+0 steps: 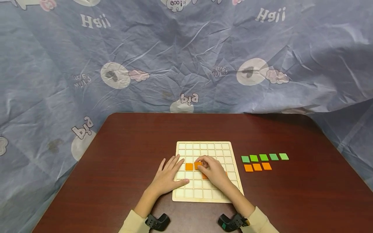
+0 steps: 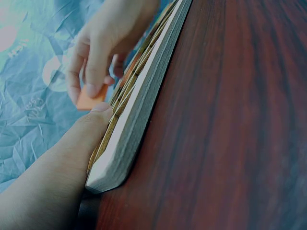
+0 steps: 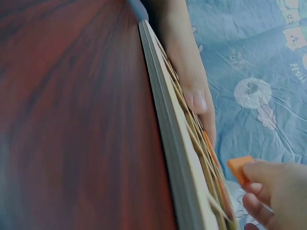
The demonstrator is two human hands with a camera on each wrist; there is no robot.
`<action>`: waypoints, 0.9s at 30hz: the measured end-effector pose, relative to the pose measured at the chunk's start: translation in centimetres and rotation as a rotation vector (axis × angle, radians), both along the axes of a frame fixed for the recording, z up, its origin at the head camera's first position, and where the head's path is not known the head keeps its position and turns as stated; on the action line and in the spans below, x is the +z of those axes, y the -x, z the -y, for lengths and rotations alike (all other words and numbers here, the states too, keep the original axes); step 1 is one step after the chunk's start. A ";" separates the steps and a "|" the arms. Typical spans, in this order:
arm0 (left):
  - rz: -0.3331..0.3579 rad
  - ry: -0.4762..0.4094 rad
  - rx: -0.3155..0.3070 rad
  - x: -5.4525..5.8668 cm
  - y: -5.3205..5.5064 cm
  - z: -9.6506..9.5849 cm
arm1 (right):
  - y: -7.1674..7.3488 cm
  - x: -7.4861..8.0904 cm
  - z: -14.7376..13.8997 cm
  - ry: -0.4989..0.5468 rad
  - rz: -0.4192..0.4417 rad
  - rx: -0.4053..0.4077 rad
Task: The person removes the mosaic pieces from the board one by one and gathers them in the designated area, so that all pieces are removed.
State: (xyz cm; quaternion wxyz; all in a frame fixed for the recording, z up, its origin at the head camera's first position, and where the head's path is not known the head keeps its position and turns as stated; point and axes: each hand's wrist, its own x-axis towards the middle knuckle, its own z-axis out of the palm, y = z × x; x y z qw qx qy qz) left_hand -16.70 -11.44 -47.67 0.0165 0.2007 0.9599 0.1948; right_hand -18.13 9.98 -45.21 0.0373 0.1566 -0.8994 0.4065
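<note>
Table (image 1: 140,139) (under board (image 1: 204,152)), cloth (image 1: 175,48) behind

My left grip (image 1: 169,176) blocks the way in over the left edge of the board (image 1: 204,200), and my right forearm (image 1: 233,192) crosses its near right corner. Between my two black wrist devices (image 1: 157,222), a gap leads up to the board's near edge. The board's far corners lie free to reach. Toward the tabletop's (image 1: 140,136) far edge runs a bare band, ended by the hanging cloth (image 1: 186,58). To the left edge, the way is wide. On the right, green tiles (image 1: 263,157) and loose orange tiles (image 1: 257,167) leave only a narrow lane beside the board, with broader room beyond.
</note>
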 end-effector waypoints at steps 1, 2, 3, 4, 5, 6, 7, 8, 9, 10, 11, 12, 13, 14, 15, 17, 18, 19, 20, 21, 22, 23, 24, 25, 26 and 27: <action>0.000 -0.004 -0.001 0.0 0.0 0.0 | 0.0 0.2 -0.2 0.009 0.004 0.000; -0.001 -0.006 -0.001 0.0 0.0 0.0 | 0.0 0.3 -0.5 0.013 0.002 -0.002; -0.004 -0.010 0.000 0.0 -0.1 0.0 | 0.1 0.5 -0.8 0.016 0.000 -0.002; -0.007 -0.008 0.002 0.0 -0.1 0.0 | 0.1 0.7 -1.2 0.015 -0.001 -0.004; -0.007 -0.010 0.003 0.0 -0.1 0.0 | 0.1 0.9 -1.7 0.014 -0.005 -0.009; -0.008 -0.007 0.003 -0.1 -0.1 0.0 | 0.1 1.1 -2.2 0.011 -0.006 -0.020; -0.009 -0.006 0.002 -0.1 -0.1 0.0 | 0.0 1.3 -2.8 0.007 -0.003 -0.033; -0.010 -0.004 0.000 -0.1 0.0 0.0 | 0.0 1.5 -3.5 0.004 -0.002 -0.047; -0.012 -0.002 -0.001 -0.1 0.0 0.0 | -0.1 1.6 -4.2 0.001 0.004 -0.063; -0.013 -0.001 -0.003 -0.1 0.0 0.0 | -0.1 1.7 -5.0 -0.001 0.009 -0.080; -0.015 -0.003 -0.005 -0.1 0.0 0.0 | -0.2 1.8 -5.8 -0.004 0.007 -0.096; -0.017 -0.004 -0.006 -0.1 0.0 0.0 | -0.2 1.9 -6.6 -0.003 0.005 -0.111; -0.018 -0.007 -0.007 -0.1 0.0 0.0 | -0.2 2.0 -7.5 0.000 0.002 -0.123; -0.018 -0.005 -0.007 -0.1 0.0 0.0 | -0.3 2.0 -8.4 0.000 -0.008 -0.136; -0.018 -0.005 -0.007 0.0 0.1 0.0 | -0.3 2.1 -9.3 -0.002 -0.019 -0.146; -0.017 -0.004 -0.008 -0.1 0.1 0.0 | -0.4 2.1 -11.2 -0.008 -0.048 -0.171; -0.017 -0.004 -0.009 0.0 0.1 0.0 | -0.6 2.1 -12.1 -0.014 -0.060 -0.187; -0.018 -0.001 -0.010 0.0 0.1 0.0 | -0.7 2.1 -13.0 -0.021 -0.068 -0.205; -0.019 0.002 -0.011 0.0 0.1 0.0 | -0.7 2.1 -13.9 -0.035 -0.078 -0.225; -0.021 0.002 -0.012 0.0 0.1 0.0 | -0.8 2.0 -14.8 -0.048 -0.088 -0.247; -0.023 0.003 -0.012 -0.1 0.1 0.0 | -0.8 1.9 -15.6 -0.055 -0.090 -0.271; -0.025 0.003 -0.011 -0.1 0.1 0.0 | -0.9 1.8 -16.4 -0.064 -0.093 -0.293; -0.025 0.003 -0.010 -0.1 0.1 0.0 | -0.9 1.7 -17.2 -0.069 -0.092 -0.313; -0.025 0.004 -0.009 -0.1 0.1 0.0 | -1.0 1.5 -17.9 -0.071 -0.093 -0.336; -0.025 0.003 -0.008 -0.1 0.1 0.0 | -1.0 1.4 -18.6 -0.076 -0.100 -0.358; -0.024 0.002 -0.007 -0.1 0.1 0.0 | -1.1 1.2 -19.3 -0.076 -0.098 -0.378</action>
